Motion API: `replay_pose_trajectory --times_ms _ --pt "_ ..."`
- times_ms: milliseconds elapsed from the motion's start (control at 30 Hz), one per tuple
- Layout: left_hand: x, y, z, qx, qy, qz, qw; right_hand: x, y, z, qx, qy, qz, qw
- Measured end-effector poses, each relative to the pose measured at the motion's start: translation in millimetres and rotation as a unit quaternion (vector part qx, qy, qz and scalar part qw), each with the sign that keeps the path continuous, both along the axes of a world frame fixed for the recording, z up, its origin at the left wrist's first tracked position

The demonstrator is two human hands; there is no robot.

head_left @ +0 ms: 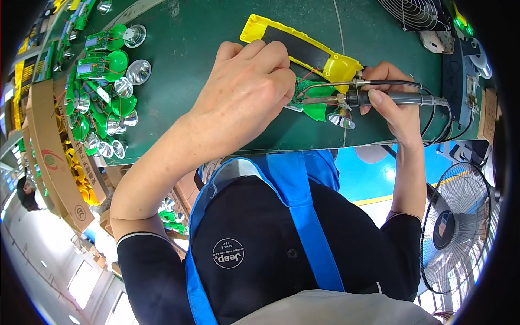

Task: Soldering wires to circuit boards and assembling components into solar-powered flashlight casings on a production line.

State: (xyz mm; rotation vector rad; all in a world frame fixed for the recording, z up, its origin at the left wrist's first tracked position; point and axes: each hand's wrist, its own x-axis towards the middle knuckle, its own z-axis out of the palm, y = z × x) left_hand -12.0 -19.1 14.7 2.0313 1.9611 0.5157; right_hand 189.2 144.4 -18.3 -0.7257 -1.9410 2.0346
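My right hand [398, 105] grips a soldering iron [392, 98], with a thin metal feed tube [330, 84] clamped along its front. The tip points left onto a green circuit board [300, 92], where red wires show. A silver reflector cup [341, 118] lies just below the tip. Over the board's left end, my left hand [244, 89] is closed with curled fingers; what they pinch is hidden beneath them. Behind both hands lies a yellow plastic housing [309, 40], open side up, dark inside, its right end close to the iron.
Several green boards with reflector cups [111, 70] lie at the left on the green table [184, 27]. A cardboard box [57, 151] with yellow parts stands beyond the left edge. A wire guard [414, 13] sits far right; a fan [455, 227] stands lower right. Black cables [448, 119] trail from the iron.
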Motion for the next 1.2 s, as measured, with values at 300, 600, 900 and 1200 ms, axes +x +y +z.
replay_pose_trajectory --times_ms 300,600,900,1200 --pt "2 -1 -1 0.009 0.001 0.009 1.0 17 1 -6 0.013 0.039 -0.056 0.998" --pt "2 4 3 -0.011 -0.008 0.009 1.0 20 -2 -9 0.003 0.076 -0.102 0.992" --pt "2 3 0 0.008 -0.01 0.011 1.0 12 -9 -3 0.033 0.019 -0.031 0.999" --pt "3 -1 -2 0.007 -0.011 0.016 1.0 16 -13 -5 0.029 0.034 -0.065 0.997"
